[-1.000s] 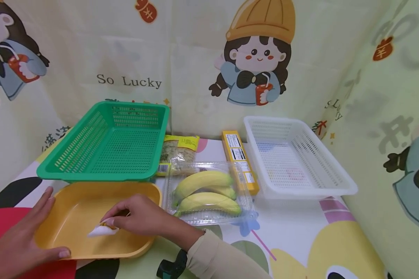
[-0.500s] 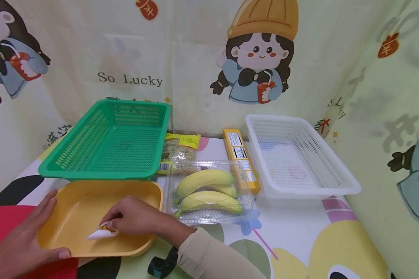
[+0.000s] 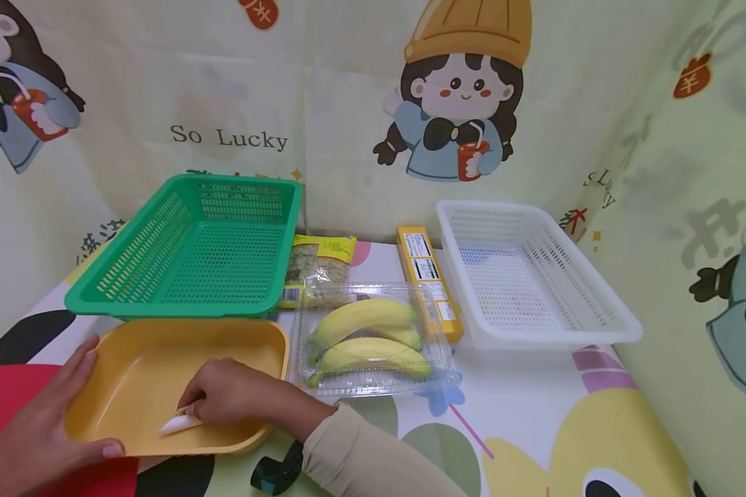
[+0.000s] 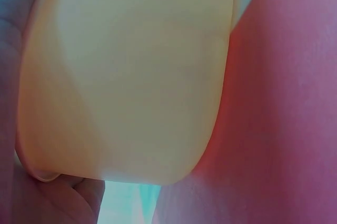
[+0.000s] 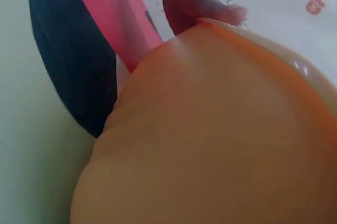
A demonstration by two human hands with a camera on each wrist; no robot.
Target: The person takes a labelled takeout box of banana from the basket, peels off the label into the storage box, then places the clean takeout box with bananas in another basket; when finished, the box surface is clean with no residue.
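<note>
In the head view a yellow plastic basin (image 3: 124,386) stands at the front left, tilted toward the person. My left hand (image 3: 46,421) grips its left end, thumb over the near rim and fingers spread along the outer side; the left wrist view shows the basin's smooth outside (image 4: 137,76) filling much of the picture. Inside the basin my right hand (image 3: 230,393) pinches a small folded white cloth (image 3: 180,423), touching the basin floor. Fingers hide part of the cloth. The right wrist view is mostly basin wall (image 5: 210,129), with my left hand (image 5: 192,0) at its far end.
Behind the basin stands a green basket (image 3: 224,255). Right of it lie a yellow-topped bag (image 3: 317,266), a clear box (image 3: 373,386) with bananas (image 3: 367,321) and a slim yellow box (image 3: 432,283). A white basket (image 3: 510,276) stands at the right. A patterned curtain hangs behind.
My right hand has shifted slightly down and left over the cloth, covering more of it, with the forearm moving left. My left hand keeps its hold on the basin.
</note>
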